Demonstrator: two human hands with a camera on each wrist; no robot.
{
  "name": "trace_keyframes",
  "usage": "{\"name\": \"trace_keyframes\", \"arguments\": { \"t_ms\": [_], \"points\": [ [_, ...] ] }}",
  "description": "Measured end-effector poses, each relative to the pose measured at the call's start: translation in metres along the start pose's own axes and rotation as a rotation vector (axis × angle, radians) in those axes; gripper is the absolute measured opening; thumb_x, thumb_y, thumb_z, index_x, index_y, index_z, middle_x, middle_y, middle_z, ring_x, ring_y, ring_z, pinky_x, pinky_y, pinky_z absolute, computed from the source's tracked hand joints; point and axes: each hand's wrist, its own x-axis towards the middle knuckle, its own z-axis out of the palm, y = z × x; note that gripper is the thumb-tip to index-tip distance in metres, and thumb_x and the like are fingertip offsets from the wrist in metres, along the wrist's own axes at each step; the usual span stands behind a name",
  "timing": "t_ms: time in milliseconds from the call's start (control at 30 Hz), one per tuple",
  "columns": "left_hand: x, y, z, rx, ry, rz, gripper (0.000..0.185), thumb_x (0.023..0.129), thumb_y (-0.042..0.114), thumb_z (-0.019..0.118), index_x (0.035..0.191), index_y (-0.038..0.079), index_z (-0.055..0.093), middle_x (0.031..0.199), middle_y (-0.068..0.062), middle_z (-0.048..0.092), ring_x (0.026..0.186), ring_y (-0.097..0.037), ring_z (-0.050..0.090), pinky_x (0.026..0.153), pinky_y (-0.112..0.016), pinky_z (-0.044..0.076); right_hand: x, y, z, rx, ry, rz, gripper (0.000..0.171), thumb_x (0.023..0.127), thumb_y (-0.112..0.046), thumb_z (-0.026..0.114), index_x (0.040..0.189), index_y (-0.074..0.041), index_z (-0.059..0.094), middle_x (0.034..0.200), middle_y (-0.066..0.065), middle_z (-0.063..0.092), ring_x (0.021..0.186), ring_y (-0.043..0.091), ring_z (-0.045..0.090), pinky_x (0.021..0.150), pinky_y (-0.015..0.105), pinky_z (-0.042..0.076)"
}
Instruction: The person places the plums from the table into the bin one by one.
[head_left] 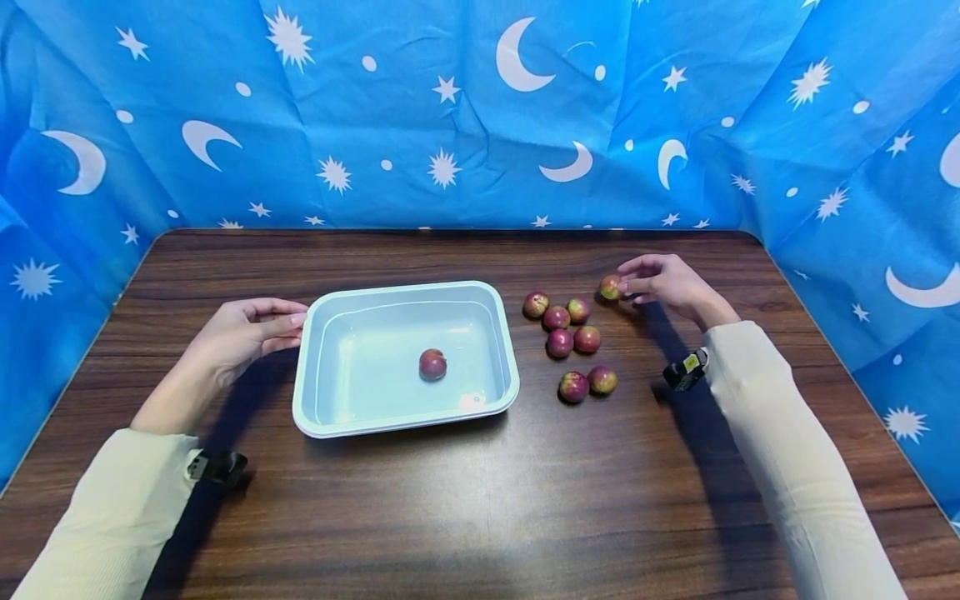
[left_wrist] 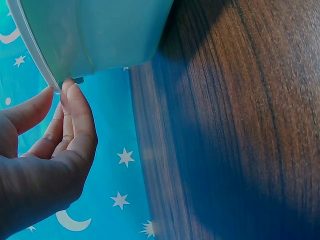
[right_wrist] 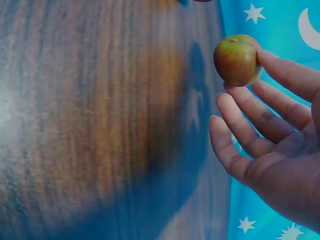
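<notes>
We see bare table [head_left: 465, 508] all along the near edge, open to either hand. The tray [head_left: 495, 333] fills the middle, its raised rim a low wall. Just right of it, six fruits [head_left: 572, 342] lie clustered, with narrow gaps between them. The blue cloth [head_left: 450, 125] closes off the back and both sides. Between the cluster and the right hand [head_left: 667, 283], a strip of wood lies open.

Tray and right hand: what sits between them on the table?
Head view: six loose fruits lie on bare table between the tray and the right hand, which holds a seventh fruit.
</notes>
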Motion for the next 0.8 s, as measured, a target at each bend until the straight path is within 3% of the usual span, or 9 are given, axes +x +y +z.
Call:
{"name": "trace_keyframes", "arguments": {
  "t_ms": [367, 800],
  "points": [
    [0.0, -0.001, -0.001, 0.029, 0.002, -0.01, 0.029, 0.093, 0.007, 0.051, 0.116, -0.01, 0.045, 0.087, 0.006, 0.063, 0.081, -0.007, 0.063, 0.079, -0.027, 0.052, -0.008, -0.027, 0.0, -0.004, -0.016, -0.044, 0.037, 0.089, -0.012, 0.06, 0.121, 0.004, 0.05, 0.101, 0.009, 0.061, 0.089, 0.019, 0.06, 0.077, 0.036, 0.054],
    [0.0, -0.001, 0.0, 0.042, -0.001, -0.001, 0.033, 0.093, 0.008, 0.052, 0.118, -0.012, 0.043, 0.088, 0.006, 0.063, 0.081, -0.007, 0.062, 0.079, -0.026, 0.052, -0.01, -0.053, 0.01, -0.056, -0.051, -0.123, 0.037, 0.087, -0.018, 0.063, 0.119, -0.001, 0.054, 0.107, 0.012, 0.061, 0.098, 0.031, 0.058, 0.078, 0.034, 0.054]
  ]
}}
